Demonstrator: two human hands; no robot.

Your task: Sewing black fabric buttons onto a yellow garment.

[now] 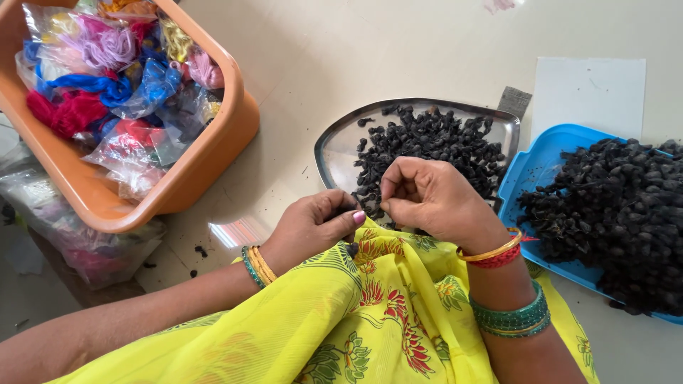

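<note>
Both hands meet over the near edge of the metal tray (pixel 334 146). The left hand (pixel 313 226) pinches a small black bead (pixel 351 249). The right hand (pixel 427 195) is curled shut; I cannot tell what it holds.

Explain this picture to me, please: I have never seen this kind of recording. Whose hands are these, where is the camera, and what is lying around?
There is no machine here. A person wears a camera on the head, so the one view looks down at that person's own two bare hands over a lap covered in yellow flowered cloth.

The left hand and the right hand are brought close together, the fingers pinching something small and dark; what exactly is too small to tell.

Behind the hands, on the pale floor, lies a metal tray with a heap of small black pieces. On the right, a blue tray holds a bigger pile of black pieces, with a white sheet behind it. At upper left, an orange tub is filled with bags of coloured thread.
</note>
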